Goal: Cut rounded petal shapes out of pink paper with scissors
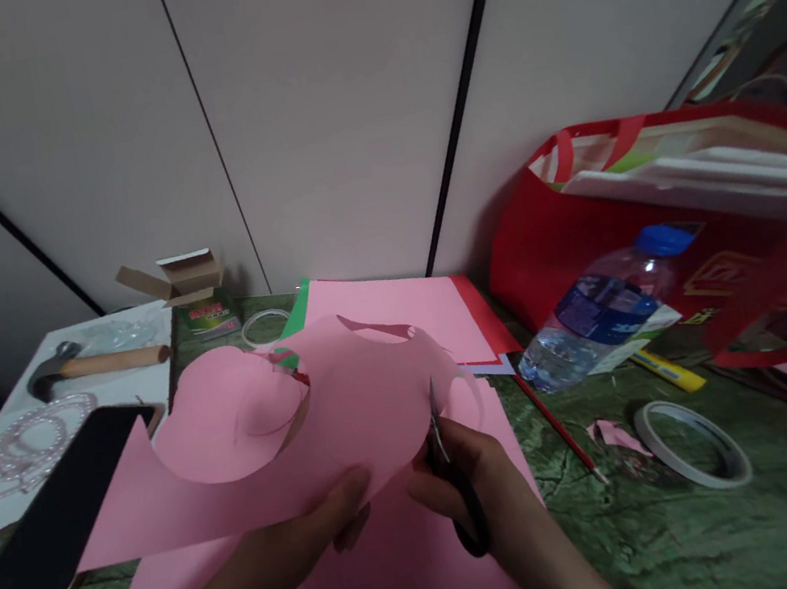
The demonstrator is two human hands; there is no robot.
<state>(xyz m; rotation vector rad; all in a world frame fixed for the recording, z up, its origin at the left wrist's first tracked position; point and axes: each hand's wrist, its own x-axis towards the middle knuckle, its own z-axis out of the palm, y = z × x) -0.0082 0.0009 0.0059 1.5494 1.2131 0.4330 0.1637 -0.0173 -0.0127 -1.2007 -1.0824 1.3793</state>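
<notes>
My left hand [328, 527] pinches the lower edge of a pink paper sheet [374, 399] that has curved openings cut from it. Black-handled scissors [467, 505] are gripped in my right hand [483, 477], their blades upright against the sheet's right side. A thin curved strip of paper hangs just right of the blades. Through the large left opening, a rounded pink paper piece [211, 408] shows. More pink sheets [400, 588] lie beneath both hands on the green marbled table [597, 543].
Left: a dark phone [66, 510], bead strands [24, 446], a hammer [108, 362] and an opened small box [204, 302]. Right: a water bottle [595, 315], red bag [654, 218], tape roll [692, 445], red pencil [558, 428] and yellow cutter [670, 370]. Colored sheets [402, 303] lie behind.
</notes>
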